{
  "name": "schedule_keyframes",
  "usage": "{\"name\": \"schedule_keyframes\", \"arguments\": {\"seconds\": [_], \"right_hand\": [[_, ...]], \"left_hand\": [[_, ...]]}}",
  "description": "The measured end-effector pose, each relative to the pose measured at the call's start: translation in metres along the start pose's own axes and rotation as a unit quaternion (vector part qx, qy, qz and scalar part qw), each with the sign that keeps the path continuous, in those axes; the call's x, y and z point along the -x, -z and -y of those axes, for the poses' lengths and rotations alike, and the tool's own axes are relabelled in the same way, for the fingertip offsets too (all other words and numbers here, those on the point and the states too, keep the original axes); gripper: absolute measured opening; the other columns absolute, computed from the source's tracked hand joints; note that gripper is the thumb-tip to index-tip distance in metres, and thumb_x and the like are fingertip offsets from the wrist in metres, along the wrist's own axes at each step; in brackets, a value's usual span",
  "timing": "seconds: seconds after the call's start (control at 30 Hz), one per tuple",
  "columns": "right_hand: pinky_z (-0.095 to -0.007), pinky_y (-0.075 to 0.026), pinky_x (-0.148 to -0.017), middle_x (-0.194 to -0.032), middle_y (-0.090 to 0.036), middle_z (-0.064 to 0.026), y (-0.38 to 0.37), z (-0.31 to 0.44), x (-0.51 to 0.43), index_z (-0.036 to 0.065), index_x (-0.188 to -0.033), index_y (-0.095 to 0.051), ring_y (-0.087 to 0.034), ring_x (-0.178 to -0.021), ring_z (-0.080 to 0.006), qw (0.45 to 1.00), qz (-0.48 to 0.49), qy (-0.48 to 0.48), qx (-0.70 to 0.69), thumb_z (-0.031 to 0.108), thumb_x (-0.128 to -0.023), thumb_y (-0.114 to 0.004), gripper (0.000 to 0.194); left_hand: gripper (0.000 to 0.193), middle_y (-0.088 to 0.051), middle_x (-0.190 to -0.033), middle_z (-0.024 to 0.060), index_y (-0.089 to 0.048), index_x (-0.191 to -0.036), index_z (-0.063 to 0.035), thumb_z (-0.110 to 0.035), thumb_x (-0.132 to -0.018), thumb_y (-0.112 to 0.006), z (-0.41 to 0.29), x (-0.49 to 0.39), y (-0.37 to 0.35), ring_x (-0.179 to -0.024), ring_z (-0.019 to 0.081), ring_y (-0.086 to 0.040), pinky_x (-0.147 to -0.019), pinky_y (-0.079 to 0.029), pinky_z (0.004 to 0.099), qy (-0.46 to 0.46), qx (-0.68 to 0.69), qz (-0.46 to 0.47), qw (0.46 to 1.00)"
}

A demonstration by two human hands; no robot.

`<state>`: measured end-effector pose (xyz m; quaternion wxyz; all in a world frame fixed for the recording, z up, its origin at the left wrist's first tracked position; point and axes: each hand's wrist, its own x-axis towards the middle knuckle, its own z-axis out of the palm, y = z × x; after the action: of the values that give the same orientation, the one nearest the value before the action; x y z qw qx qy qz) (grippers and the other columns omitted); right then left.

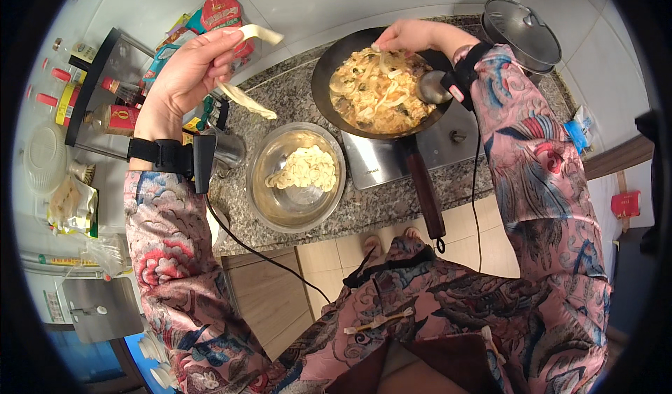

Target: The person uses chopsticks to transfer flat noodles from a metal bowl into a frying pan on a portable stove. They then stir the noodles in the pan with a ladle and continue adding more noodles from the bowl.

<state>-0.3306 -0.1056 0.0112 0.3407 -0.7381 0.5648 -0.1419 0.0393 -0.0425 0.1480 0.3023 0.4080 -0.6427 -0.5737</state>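
Observation:
My left hand [202, 60] is raised to the left of the wok, fingers closed on a strip of dough [244, 100] whose two ends hang out on either side. Over the far part of the wok [367, 133], my right hand [401, 37] pinches a pale dough piece [387, 64] that hangs down to the food. The wok holds a yellow-orange stew [362, 89] with dough strips and dark bits. A metal ladle [433, 87] rests in it at the right. Between the left forearm and the wok stands a steel bowl [262, 210] with a heap of dough pieces [310, 168].
The wok sits on a cooktop [367, 168], its wooden handle [428, 199] pointing towards me. A lidded pot [522, 34] stands at the back right. A rack [89, 89] with bottles is at the left, near a steel cup [231, 149]. A black cable [262, 257] hangs from the left wrist.

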Motion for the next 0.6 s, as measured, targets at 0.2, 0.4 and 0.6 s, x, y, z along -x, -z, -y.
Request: {"name": "schedule_keyframes", "arguments": {"seconds": [0.2, 0.4, 0.6], "right_hand": [[-0.0412, -0.052, -0.082, -0.107, -0.069, -0.0107, -0.029, 0.035, -0.002, 0.015, -0.114, -0.068, -0.063, -0.101, -0.0302, 0.94, -0.058, 0.167, 0.292, 0.032, -0.09, -0.059, 0.03], [-0.0243, -0.048, -0.075, -0.121, -0.06, -0.0043, -0.022, 0.1, 0.035, 0.01, -0.127, -0.057, -0.055, -0.106, -0.0113, 0.949, 0.015, 0.185, -0.255, 0.058, -0.093, -0.05, 0.059], [-0.0165, -0.043, -0.06, -0.084, -0.063, 0.0058, -0.021, 0.105, 0.048, 0.009, -0.104, -0.066, -0.055, -0.074, -0.0007, 0.95, 0.129, 0.148, -0.242, 0.039, -0.095, -0.058, 0.032]], "left_hand": [[0.017, -0.039, -0.062, -0.0096, -0.062, -0.106, -0.0065, -0.019, -0.095, -0.061, 0.007, 0.001, -0.013, -0.052, 0.0018, -0.032, -0.051, -0.029, 0.0179, 0.015, -0.038, 0.016, 0.999], [0.02, -0.045, -0.067, -0.01, -0.063, -0.107, -0.0034, -0.019, -0.095, -0.061, 0.017, -0.017, -0.045, -0.056, 0.0012, -0.035, -0.05, -0.029, 0.0175, 0.026, -0.113, 0.071, 0.991], [0.018, -0.046, -0.066, -0.0093, -0.064, -0.098, -0.0042, -0.022, -0.095, -0.061, 0.024, -0.043, -0.065, -0.055, 0.0011, -0.036, -0.051, -0.03, 0.0169, 0.023, -0.167, 0.086, 0.982]]}}
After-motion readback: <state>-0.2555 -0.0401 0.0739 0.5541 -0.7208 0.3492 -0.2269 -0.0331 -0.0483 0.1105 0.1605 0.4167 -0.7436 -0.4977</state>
